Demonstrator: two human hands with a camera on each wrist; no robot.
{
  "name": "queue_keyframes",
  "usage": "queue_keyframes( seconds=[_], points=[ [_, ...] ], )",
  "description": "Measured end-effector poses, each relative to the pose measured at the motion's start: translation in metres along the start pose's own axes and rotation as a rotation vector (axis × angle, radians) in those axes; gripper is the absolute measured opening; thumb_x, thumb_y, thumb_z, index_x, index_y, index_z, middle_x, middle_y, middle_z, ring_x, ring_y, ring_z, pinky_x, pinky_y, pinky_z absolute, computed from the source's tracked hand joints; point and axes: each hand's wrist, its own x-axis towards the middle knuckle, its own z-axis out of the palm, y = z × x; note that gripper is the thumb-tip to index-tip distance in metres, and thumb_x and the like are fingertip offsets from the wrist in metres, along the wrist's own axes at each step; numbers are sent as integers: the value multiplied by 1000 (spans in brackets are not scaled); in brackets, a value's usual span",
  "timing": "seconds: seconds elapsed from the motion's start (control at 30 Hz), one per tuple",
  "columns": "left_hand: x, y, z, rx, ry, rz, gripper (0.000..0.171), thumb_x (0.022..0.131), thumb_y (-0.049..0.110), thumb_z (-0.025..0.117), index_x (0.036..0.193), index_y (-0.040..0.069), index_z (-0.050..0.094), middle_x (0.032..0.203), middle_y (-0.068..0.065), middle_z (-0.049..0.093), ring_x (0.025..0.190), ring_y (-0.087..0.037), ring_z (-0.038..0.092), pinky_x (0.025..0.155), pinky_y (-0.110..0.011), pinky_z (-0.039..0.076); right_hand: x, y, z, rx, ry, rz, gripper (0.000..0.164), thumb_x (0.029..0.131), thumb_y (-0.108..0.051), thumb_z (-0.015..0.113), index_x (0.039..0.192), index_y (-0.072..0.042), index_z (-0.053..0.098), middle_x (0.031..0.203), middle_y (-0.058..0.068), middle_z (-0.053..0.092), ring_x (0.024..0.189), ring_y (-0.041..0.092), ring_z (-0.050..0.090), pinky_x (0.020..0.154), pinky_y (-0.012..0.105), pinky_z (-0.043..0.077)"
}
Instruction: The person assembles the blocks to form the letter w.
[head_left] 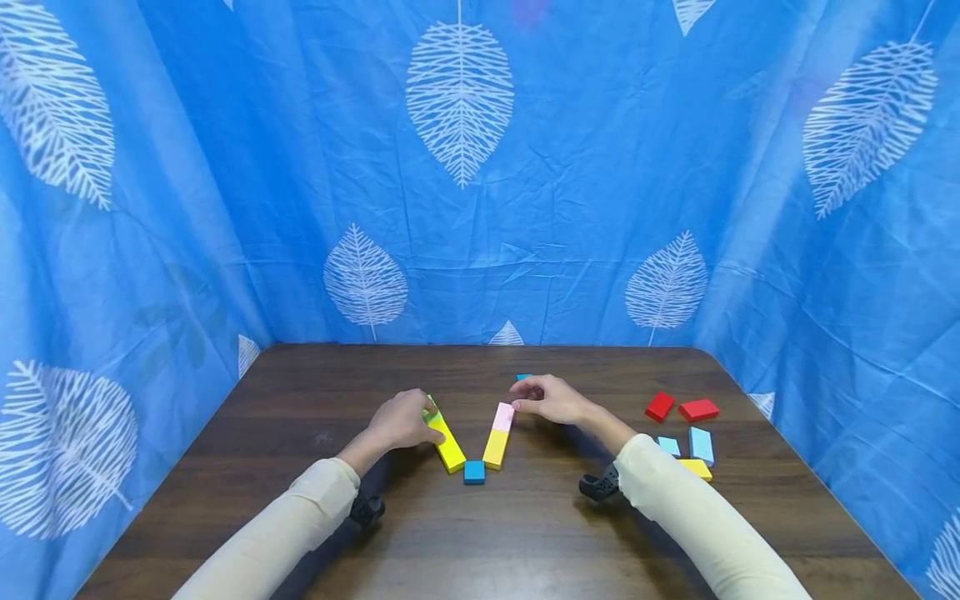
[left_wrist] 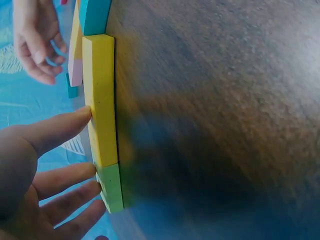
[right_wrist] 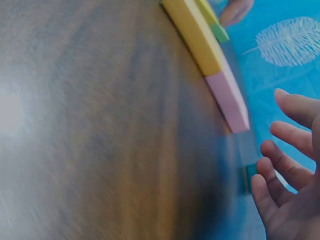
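Note:
A long yellow block point(head_left: 450, 450) and a green block point(left_wrist: 111, 186) lie end to end in a slanted row. My left hand point(head_left: 405, 418) is at this row: in the left wrist view its thumb touches the yellow block and its fairly straight fingers touch the green one. Opposite lies a second row, an orange-yellow block point(head_left: 496, 448) with a pink block point(head_left: 505, 415) at its far end. Beside the pink block my right hand point(head_left: 553, 399) hovers with loosely bent fingers, holding nothing. A blue block point(head_left: 474, 472) sits between the near ends of both rows.
Partly hidden behind the right hand is another blue block point(head_left: 523, 377). To the right lie two red blocks point(head_left: 698, 409), two light blue blocks point(head_left: 701, 447) and a yellow block point(head_left: 697, 469). A blue leaf-patterned curtain point(head_left: 465, 217) surrounds the brown table point(head_left: 525, 542).

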Motion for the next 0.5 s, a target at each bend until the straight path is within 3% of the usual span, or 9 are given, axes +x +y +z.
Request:
queue_keyframes(
  seconds=[0.17, 0.37, 0.5],
  points=[
    [0, 9, 1, 39, 0, 29, 45, 82, 29, 90, 117, 3, 76, 117, -11, 70, 95, -25, 62, 90, -49, 53, -4, 3, -18, 39, 54, 12, 35, 102, -23, 69, 129, -2, 68, 110, 3, 66, 100, 21, 60, 89, 42, 51],
    [8, 21, 4, -31, -28, 156, 46, 87, 28, 86, 125, 4, 73, 134, -13, 64, 123, -33, 59, 103, -53, 49, -3, 10, -39, -16, 93, 26, 35, 101, -18, 70, 130, 0, 67, 114, 7, 67, 105, 25, 62, 91, 46, 52],
    [17, 29, 10, -85, -70, 244, 48, 89, 26, 85, 130, 5, 71, 139, -13, 61, 130, -34, 54, 108, -51, 45, -1, 18, -48, -54, 89, 36, 36, 101, -16, 70, 132, 2, 65, 117, 11, 67, 107, 29, 62, 94, 49, 52]
  ],
)
